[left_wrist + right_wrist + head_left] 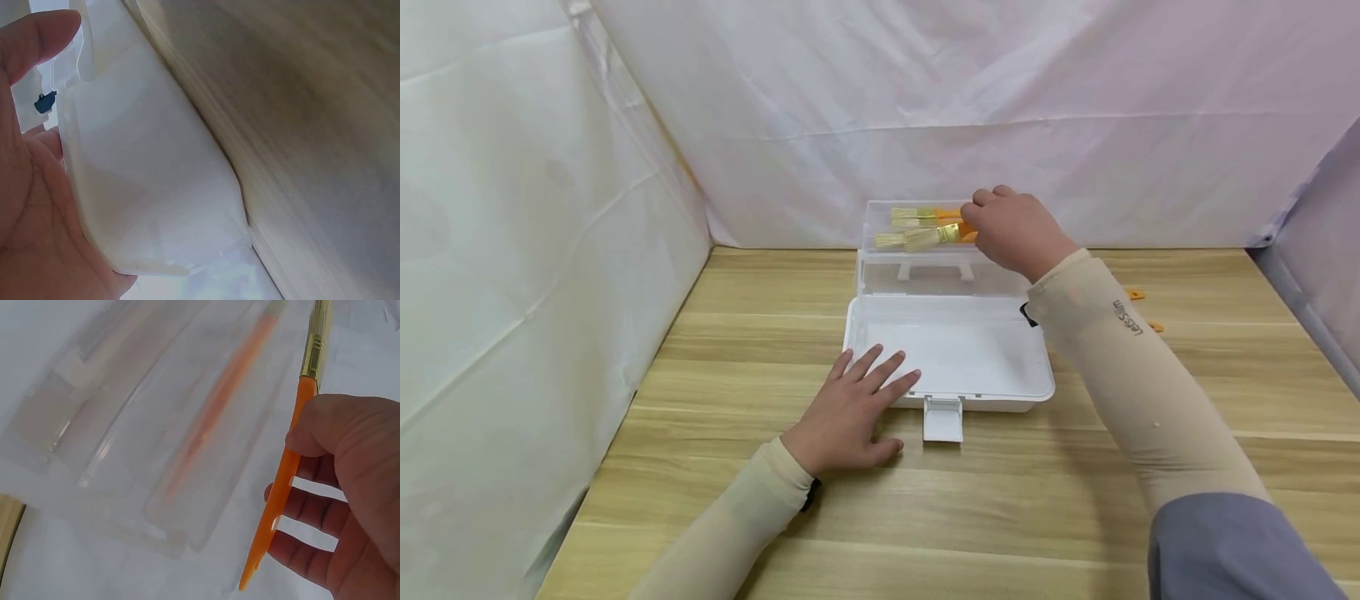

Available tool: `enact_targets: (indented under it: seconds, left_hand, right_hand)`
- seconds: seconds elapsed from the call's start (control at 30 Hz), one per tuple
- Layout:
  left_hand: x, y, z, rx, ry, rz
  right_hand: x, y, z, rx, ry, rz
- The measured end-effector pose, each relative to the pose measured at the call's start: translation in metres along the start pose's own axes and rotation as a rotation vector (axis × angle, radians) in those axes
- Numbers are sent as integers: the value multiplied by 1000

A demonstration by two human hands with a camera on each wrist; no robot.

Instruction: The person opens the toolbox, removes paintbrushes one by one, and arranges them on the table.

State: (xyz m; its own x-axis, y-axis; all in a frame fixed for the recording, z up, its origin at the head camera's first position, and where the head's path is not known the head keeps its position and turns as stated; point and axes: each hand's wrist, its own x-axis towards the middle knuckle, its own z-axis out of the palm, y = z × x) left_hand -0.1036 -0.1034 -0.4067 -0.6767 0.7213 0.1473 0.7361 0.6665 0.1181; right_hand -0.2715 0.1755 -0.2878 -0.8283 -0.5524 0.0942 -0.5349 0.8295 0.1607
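Note:
A white plastic box (pixel 970 354) lies open on the wooden table (pixel 775 500), its latch (pixel 943 419) towards me. Behind it stands the clear part of the box (pixel 880 279), with orange-handled paintbrushes (pixel 917 218) lying in its top. My right hand (pixel 1011 229) reaches over there and pinches one paintbrush (pixel 925 239) by its orange handle (pixel 281 487), thumb on top, as the right hand (pixel 350 487) appears in the right wrist view. My left hand (pixel 850 408) lies flat on the table, fingers spread and touching the box's front left rim (pixel 144 187).
White sheets wall in the table at the back and on both sides. Two small orange pieces (pixel 1135 294) lie on the wood to the right of the box. Another orange brush (pixel 219 406) shows through the clear plastic.

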Motion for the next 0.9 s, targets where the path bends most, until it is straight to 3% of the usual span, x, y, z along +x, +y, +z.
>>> enact_targets:
  seconds: [0.43,0.67,0.9]
  left_hand:
    - [-1,0,0,-3,6,-3]
    - [-1,0,0,0,7,-2]
    - [0,0,0,-5,11,2]
  right_hand:
    - [-35,0,-9,28,184,-14]
    - [-53,-7,-14,4,205,33]
    - [-70,-5,-12,-6,317,25]
